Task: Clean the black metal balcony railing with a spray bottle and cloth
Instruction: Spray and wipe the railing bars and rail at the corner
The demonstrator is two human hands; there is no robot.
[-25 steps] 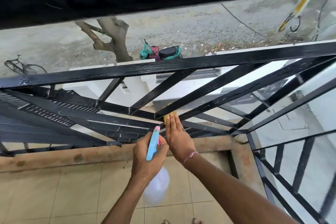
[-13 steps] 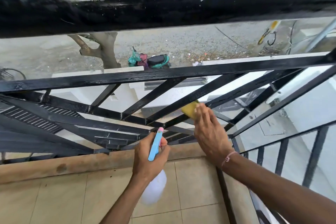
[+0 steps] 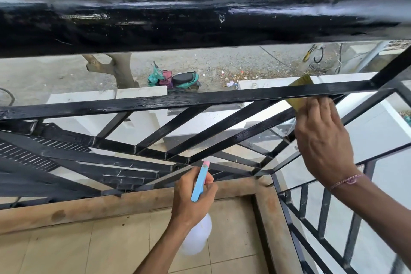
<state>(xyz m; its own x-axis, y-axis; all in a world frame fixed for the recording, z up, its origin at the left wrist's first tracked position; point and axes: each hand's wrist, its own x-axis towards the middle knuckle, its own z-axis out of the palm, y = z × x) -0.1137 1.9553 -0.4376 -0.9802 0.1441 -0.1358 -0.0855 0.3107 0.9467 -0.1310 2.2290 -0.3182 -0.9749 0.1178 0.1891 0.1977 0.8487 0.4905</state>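
The black railing (image 3: 200, 98) runs rigid across the view, its wet gloss probably slick. Low at centre, the left hand (image 3: 191, 198) curls its fingers round the neck of the spray bottle (image 3: 196, 236); light, hard plastic, best held there by the trigger. To the right, the right hand (image 3: 322, 138) presses the soft yellow cloth (image 3: 299, 93) with spread fingers against a middle bar. Gaps between the bars are tight; the balcony floor (image 3: 89, 247) side gives open room.
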